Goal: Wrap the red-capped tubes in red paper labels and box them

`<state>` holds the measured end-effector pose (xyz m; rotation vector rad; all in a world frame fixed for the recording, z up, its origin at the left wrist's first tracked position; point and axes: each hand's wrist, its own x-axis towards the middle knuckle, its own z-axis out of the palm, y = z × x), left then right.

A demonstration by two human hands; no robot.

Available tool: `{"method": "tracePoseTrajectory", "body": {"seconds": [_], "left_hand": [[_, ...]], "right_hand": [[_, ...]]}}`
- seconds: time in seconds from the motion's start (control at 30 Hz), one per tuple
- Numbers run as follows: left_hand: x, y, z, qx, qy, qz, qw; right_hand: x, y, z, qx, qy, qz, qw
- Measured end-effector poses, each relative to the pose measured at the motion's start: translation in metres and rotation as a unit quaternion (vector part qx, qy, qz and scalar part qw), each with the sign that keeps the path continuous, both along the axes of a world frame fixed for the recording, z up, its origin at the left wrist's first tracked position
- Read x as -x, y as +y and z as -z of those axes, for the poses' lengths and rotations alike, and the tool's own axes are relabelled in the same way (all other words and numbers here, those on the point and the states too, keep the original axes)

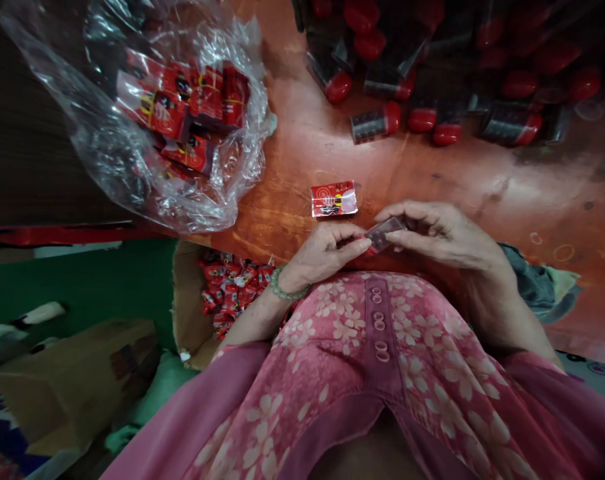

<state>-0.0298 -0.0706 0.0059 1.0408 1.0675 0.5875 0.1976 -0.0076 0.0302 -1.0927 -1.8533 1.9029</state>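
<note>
My left hand [327,252], with a green bead bracelet at the wrist, pinches the red end of a small clear container [385,233] with dark contents. At its other end, the thumb and fingers of my right hand [440,233] close on the clear part. The container lies tilted between both hands, just above the table edge. A little beyond my left hand, a red printed packet [334,199] with a white and yellow design rests on the table.
A clear plastic bag [227,193] of banded red packets sits at the left. Several dark containers with red caps [377,123] lie across the back right. Below the table edge, a cardboard box [187,307] holds many small red pieces. A dark cloth [530,283] lies by my right forearm.
</note>
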Motion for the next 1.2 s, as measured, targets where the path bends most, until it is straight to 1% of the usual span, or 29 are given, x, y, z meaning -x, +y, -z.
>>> {"method": "tracePoseTrajectory", "body": {"seconds": [0.07, 0.17, 0.23, 0.3, 0.37, 0.43, 0.6, 0.7, 0.73, 0.8, 0.9, 0.97, 1.03, 1.1, 1.13, 1.2], "left_hand": [[0.0, -0.001, 0.002, -0.014, 0.025, 0.009, 1.0], [0.0, 0.0, 0.003, -0.036, 0.054, 0.006, 0.998], [0.001, 0.001, 0.002, -0.028, 0.034, 0.003, 0.999], [0.001, 0.002, 0.0, 0.0, 0.002, 0.019, 1.0], [0.002, 0.004, -0.001, 0.033, -0.023, 0.034, 0.999], [0.002, 0.005, -0.001, 0.054, -0.031, 0.027, 0.998], [0.0, 0.001, 0.002, 0.067, -0.031, -0.021, 0.997], [-0.002, 0.0, 0.005, 0.088, -0.048, -0.041, 0.994], [-0.002, 0.0, 0.006, 0.089, -0.05, -0.04, 0.994], [-0.005, 0.001, 0.008, 0.08, -0.038, -0.019, 0.996], [-0.009, 0.001, 0.012, 0.047, 0.013, -0.003, 0.999], [-0.011, 0.0, 0.014, 0.016, 0.052, -0.02, 0.998], [-0.011, -0.002, 0.013, -0.004, 0.069, -0.027, 0.997], [-0.006, -0.004, 0.011, 0.01, 0.047, -0.031, 0.998], [-0.002, -0.004, 0.009, 0.025, 0.022, -0.047, 0.998], [0.007, -0.005, 0.006, 0.051, -0.052, -0.105, 0.992]], "right_hand": [[0.002, -0.002, 0.003, 0.037, 0.012, 0.008, 0.999], [0.005, -0.007, 0.008, 0.053, 0.025, 0.055, 0.997], [0.006, -0.01, 0.011, 0.079, 0.039, 0.076, 0.993], [0.005, -0.011, 0.012, 0.119, 0.05, 0.086, 0.988], [0.004, -0.01, 0.013, 0.134, 0.047, 0.097, 0.985], [0.004, -0.009, 0.012, 0.115, 0.033, 0.104, 0.987], [0.008, -0.013, 0.011, 0.008, 0.009, 0.091, 0.996], [0.007, -0.013, 0.012, -0.005, 0.008, 0.091, 0.996], [0.006, -0.013, 0.013, 0.001, 0.006, 0.086, 0.996], [0.004, -0.011, 0.014, 0.032, 0.001, 0.074, 0.997], [0.004, -0.011, 0.015, 0.094, 0.018, 0.097, 0.991], [0.005, -0.013, 0.016, 0.095, 0.025, 0.118, 0.988], [0.005, -0.015, 0.017, 0.087, 0.024, 0.117, 0.989], [0.004, -0.016, 0.018, 0.114, 0.033, 0.115, 0.986], [0.003, -0.016, 0.019, 0.137, 0.045, 0.126, 0.982], [0.002, -0.016, 0.021, 0.173, 0.085, 0.179, 0.965]]}}
